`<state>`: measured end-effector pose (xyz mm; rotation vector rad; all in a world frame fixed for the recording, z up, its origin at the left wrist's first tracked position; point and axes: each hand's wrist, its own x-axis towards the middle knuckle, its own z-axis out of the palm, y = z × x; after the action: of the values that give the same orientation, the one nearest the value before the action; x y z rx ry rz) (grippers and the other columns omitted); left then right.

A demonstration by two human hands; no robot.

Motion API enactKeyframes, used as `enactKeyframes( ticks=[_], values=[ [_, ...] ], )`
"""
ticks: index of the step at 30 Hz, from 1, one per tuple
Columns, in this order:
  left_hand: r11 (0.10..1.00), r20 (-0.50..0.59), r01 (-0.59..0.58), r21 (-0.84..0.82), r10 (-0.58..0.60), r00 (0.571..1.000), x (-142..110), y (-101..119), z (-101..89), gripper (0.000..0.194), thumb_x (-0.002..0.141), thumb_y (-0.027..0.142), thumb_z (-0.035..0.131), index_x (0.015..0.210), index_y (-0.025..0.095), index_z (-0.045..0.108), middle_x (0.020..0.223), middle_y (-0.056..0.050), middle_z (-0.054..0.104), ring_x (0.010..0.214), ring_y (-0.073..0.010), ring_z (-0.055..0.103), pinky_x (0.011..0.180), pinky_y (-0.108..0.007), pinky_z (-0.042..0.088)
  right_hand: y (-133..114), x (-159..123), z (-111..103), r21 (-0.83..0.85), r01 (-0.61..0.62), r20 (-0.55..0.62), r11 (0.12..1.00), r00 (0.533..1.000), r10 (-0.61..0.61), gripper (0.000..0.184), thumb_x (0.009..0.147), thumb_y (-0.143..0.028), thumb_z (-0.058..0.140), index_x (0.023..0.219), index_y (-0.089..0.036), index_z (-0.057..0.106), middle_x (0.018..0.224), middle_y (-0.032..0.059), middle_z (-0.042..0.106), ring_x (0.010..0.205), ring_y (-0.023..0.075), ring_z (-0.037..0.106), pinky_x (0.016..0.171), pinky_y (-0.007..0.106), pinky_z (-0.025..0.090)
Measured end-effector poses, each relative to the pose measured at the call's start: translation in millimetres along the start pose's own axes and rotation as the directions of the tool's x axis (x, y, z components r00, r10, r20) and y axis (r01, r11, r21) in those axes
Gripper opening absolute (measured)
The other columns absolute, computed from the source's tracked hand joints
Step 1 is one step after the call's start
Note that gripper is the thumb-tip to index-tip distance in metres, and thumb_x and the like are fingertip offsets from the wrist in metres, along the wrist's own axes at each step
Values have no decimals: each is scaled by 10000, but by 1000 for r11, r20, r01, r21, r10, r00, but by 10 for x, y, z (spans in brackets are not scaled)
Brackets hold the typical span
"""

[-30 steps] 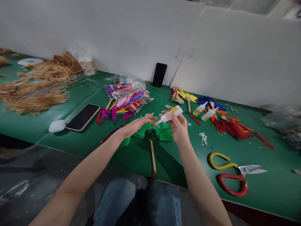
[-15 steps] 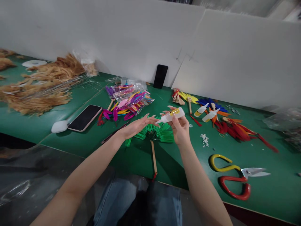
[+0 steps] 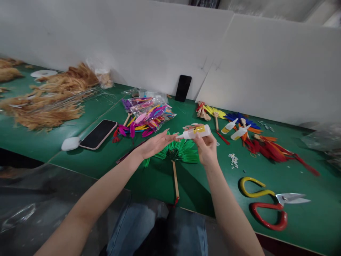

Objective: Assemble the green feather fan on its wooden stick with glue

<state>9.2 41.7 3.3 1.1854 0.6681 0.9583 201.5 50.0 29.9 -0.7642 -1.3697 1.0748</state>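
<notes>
In my right hand (image 3: 207,146) is a white glue bottle (image 3: 199,132) with a yellow label, tipped nearly level, its nozzle pointing left. My left hand (image 3: 156,144) has its fingers stretched out at the nozzle tip; whether tip and fingers touch I cannot tell. Below both hands a green feather fan (image 3: 186,153) lies on the table, its wooden handle (image 3: 175,179) toward me with a red cord at the end. The hands hide part of the fan's upper edge.
Scissors (image 3: 277,202), white beads (image 3: 233,161) and spare glue bottles (image 3: 229,126) lie to the right, with red feathers (image 3: 274,150) behind. Bagged colourful feathers (image 3: 151,113), a phone (image 3: 98,134) and dried plumes (image 3: 53,96) are left. Another phone (image 3: 183,88) leans on the white board.
The view has shifted slightly. The bottle is tilted closer to level, its nozzle still at my left fingers. The fan still lies beneath my hands.
</notes>
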Motion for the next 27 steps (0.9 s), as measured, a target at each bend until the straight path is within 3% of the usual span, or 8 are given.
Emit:
enactKeyframes(
  ticks=[5, 9, 20, 24, 27],
  values=[
    [996, -35, -3, -94, 0, 999, 27, -4, 20, 419, 842, 538, 450, 924, 180, 651, 1106, -64, 657, 1268, -215, 408, 1121, -399, 269, -23, 2, 7, 33, 40, 34, 999, 999, -42, 334, 768, -461, 615, 1004, -228, 584, 1050, 80, 656, 1019, 267, 607, 885, 453, 481],
    [990, -51, 40, -138, -48, 998, 50, 27, 44, 438, 829, 558, 423, 858, 192, 663, 1122, -47, 655, 1267, -214, 410, 1120, -374, 280, -52, 2, 23, -24, 61, 43, 998, 997, -60, 327, 777, -473, 595, 997, -231, 583, 1055, 84, 652, 1030, 274, 600, 878, 460, 485],
    [942, 69, 65, -329, -45, 997, 51, 76, 23, 496, 916, 453, 310, 964, 135, 687, 1155, -54, 643, 1302, -203, 353, 1131, -334, 202, -43, 16, 23, 136, 67, 34, 988, 997, -73, 314, 714, -404, 695, 966, -233, 613, 1020, 59, 669, 1038, 267, 602, 914, 455, 462],
    [948, 73, 67, -312, -46, 996, 16, 130, 28, 496, 915, 458, 323, 1007, 113, 668, 1235, -77, 589, 1328, -218, 301, 1128, -337, 163, -5, 34, -4, 199, 13, -20, 980, 1000, -9, 311, 713, -373, 700, 976, -226, 622, 1036, 57, 672, 1055, 258, 595, 902, 427, 471],
    [977, 1, 12, -215, -12, 1000, -2, 149, 53, 374, 880, 419, 445, 962, 140, 680, 1232, -70, 591, 1315, -231, 325, 1117, -352, 173, -2, 43, -28, 271, -28, -47, 962, 998, 43, 349, 701, -381, 707, 998, -221, 619, 1046, 64, 675, 1041, 254, 604, 863, 407, 495]
  ],
)
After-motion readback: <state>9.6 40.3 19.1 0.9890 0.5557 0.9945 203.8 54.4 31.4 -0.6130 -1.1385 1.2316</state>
